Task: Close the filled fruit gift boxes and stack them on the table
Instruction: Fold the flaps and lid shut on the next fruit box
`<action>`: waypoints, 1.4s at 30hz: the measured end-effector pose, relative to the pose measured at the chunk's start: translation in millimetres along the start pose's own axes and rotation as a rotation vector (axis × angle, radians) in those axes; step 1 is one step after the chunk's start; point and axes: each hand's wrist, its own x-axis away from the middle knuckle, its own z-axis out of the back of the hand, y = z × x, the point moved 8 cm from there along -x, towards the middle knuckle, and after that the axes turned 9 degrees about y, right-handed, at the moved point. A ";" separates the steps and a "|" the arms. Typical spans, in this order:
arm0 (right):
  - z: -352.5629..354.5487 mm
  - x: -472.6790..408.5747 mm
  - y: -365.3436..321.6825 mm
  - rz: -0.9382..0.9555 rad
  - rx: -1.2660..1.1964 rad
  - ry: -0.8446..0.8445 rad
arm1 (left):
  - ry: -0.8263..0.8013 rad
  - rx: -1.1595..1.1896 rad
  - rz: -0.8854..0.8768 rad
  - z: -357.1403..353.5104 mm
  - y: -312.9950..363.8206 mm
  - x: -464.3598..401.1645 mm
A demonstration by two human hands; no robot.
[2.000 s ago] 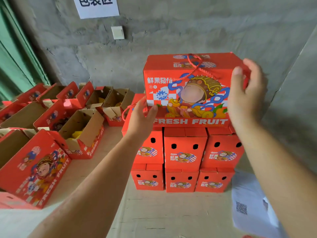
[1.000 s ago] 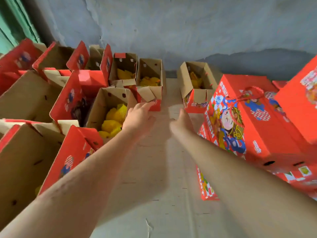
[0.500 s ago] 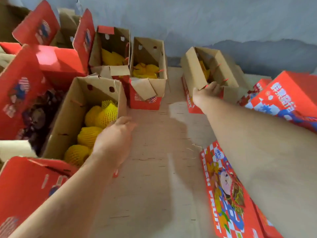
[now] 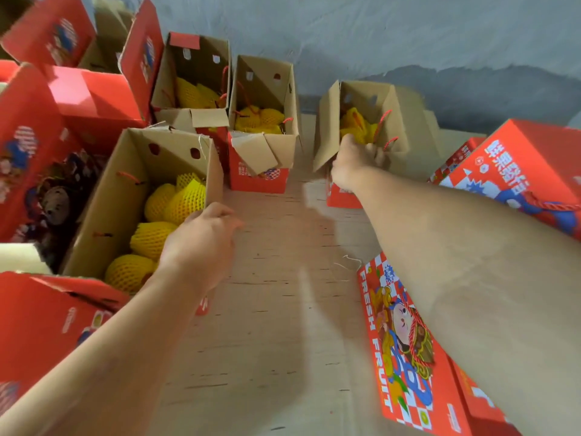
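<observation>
An open red gift box (image 4: 399, 127) stands at the far middle of the table, with yellow net-wrapped fruit (image 4: 356, 124) inside. My right hand (image 4: 353, 163) grips its near edge, fingers curled over the rim. My left hand (image 4: 201, 243) hovers beside another open box (image 4: 122, 190) full of yellow wrapped fruit (image 4: 157, 234), fingers loosely curled and holding nothing. Closed red boxes (image 4: 515, 171) printed FRESH FRUIT (image 4: 405, 347) lie on the right, partly hidden by my right arm.
Two more open filled boxes (image 4: 195, 80) (image 4: 264, 121) stand at the back by the grey wall (image 4: 377, 33). Open red lids (image 4: 31, 158) crowd the left side. A bare strip of wooden tabletop (image 4: 276, 325) runs between the rows.
I turned from the stack of closed boxes to the open ones. My right hand reached to the far box and gripped its near edge; my left hand drifted beside the near-left box.
</observation>
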 end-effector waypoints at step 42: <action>107.8 511.1 293.5 0.706 -0.361 0.106 | -0.096 0.597 0.520 19.4 93.1 353.9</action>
